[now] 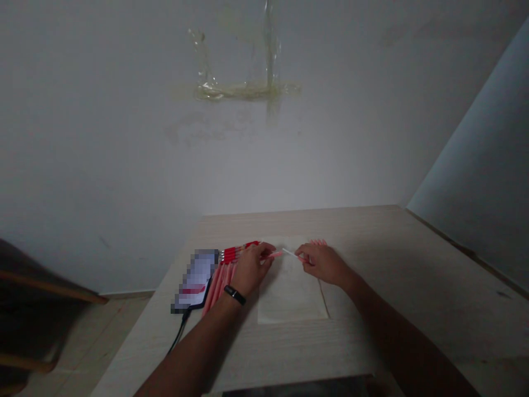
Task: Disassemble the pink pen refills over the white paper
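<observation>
Both hands are over a pale sheet (289, 309) lying on the table. My left hand (253, 266), with a black band on its wrist, pinches a slim pink pen barrel (276, 254) that points right. Facing it, my right hand (324, 263) grips a thin white stick like a pen refill (290, 253), reddish near the fingers. The tips of barrel and stick are close; whether they touch I cannot tell. Several pink barrels (217, 286) lie beside my left forearm, below red pen parts (231, 254). More pink tips (318, 242) show behind my right hand.
A phone or tablet (197, 278), its screen blurred out, lies at the table's left with a black cable (178, 333). The wooden table (351, 353) meets a wall (330, 154) bearing peeling tape (239, 92). Dark furniture (28, 314) stands at lower left.
</observation>
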A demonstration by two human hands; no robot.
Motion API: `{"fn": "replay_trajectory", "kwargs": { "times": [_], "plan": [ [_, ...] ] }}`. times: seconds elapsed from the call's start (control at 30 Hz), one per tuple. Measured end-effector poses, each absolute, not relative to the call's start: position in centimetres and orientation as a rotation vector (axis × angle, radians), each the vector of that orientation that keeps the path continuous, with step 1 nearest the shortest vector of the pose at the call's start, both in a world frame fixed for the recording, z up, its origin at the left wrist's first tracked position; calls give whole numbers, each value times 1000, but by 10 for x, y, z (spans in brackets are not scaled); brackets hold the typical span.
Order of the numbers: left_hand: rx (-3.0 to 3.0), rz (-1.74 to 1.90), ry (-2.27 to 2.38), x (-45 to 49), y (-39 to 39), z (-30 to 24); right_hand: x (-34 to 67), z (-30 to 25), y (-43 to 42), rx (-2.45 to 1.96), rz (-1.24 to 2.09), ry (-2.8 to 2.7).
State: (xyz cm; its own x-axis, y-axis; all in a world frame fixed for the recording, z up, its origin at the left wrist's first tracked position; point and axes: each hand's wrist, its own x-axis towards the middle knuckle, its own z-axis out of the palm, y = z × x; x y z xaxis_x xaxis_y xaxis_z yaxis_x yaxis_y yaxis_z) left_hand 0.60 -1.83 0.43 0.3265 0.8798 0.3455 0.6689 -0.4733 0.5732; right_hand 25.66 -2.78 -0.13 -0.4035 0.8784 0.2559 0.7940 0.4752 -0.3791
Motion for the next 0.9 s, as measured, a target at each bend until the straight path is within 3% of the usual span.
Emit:
{"fn": "replay_trajectory", "kwargs": {
  "times": [0.9],
  "plan": [
    [2208,511,1559,9,-17,-20,255,-5,-28,-1490,336,-2302]
  ]
}}
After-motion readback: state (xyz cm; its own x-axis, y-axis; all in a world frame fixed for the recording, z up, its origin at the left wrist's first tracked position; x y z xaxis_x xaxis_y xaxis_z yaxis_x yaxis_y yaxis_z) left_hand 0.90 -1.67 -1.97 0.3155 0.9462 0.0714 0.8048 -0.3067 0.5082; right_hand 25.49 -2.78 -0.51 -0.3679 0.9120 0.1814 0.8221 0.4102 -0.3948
